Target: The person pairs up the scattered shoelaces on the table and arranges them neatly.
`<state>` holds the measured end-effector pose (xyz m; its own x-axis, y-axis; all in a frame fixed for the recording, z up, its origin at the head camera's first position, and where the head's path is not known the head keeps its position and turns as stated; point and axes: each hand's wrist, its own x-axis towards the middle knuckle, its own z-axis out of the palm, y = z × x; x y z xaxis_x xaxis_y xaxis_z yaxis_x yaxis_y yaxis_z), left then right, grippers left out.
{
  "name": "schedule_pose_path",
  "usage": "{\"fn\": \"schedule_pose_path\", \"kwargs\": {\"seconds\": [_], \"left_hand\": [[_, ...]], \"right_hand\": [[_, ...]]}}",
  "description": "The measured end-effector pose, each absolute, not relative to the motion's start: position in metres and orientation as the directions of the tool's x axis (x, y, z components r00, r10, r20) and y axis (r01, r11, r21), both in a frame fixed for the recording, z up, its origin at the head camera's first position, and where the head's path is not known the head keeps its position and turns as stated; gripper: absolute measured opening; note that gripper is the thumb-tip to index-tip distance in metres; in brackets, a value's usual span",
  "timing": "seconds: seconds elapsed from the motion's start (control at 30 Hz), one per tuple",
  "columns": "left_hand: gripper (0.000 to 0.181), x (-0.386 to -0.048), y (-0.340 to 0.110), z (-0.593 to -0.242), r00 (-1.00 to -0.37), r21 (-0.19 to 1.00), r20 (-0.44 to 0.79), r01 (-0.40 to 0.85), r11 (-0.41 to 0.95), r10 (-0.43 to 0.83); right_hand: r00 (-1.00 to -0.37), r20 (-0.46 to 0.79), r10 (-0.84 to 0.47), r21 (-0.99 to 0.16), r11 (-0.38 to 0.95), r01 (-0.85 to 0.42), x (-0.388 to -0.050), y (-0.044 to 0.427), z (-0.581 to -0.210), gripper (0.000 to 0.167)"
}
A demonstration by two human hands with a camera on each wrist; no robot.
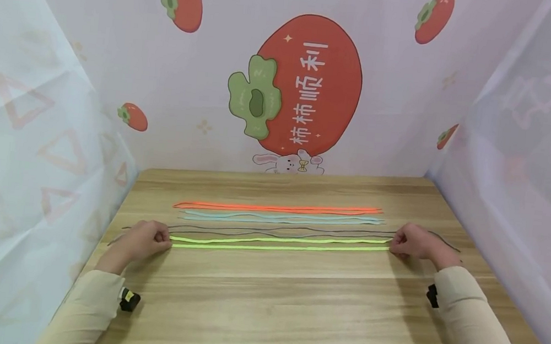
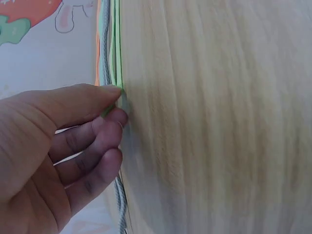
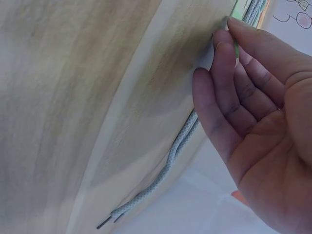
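A bright green shoelace [image 1: 280,247] lies in two nearly parallel strands across the wooden table. At its left end my left hand [image 1: 141,239] pinches it between thumb and fingertips. My right hand [image 1: 418,244] pinches the opposite end, where a bit of green shows under the thumb in the right wrist view. Just behind the green one runs a longer grey shoelace [image 3: 161,175], passing beneath or behind both hands and sticking out beyond them. Farther back lie a light blue shoelace [image 1: 368,219] and an orange shoelace [image 1: 192,205], each doubled and stretched lengthwise.
The wooden table [image 1: 262,309] extends toward me in front of the laces. A printed cloth backdrop [image 1: 205,76] rises behind its far edge, with cloth walls at left and right. A small black device [image 1: 130,299] is on the left wrist.
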<state>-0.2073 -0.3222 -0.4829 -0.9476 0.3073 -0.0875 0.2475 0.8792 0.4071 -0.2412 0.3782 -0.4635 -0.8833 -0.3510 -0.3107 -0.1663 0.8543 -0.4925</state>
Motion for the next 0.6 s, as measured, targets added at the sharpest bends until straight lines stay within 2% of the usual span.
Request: {"fn": "schedule_pose_path", "kwargs": {"seconds": [0.3, 0.6], "left_hand": [[0.017, -0.208, -0.315, -0.478, -0.946, 0.334, -0.079, 0.271, 0.903, 0.313], [0.017, -0.202, -0.312, -0.466, -0.957, 0.256, -0.058, 0.262, 0.931, 0.285]], "right_hand": [[-0.896, -0.318, -0.309, -0.432, 0.889, -0.153, -0.244, 0.373, -0.461, 0.027], [-0.904, -0.335, -0.265, -0.378, 0.917, -0.129, -0.242, 0.372, -0.454, 0.044]]}}
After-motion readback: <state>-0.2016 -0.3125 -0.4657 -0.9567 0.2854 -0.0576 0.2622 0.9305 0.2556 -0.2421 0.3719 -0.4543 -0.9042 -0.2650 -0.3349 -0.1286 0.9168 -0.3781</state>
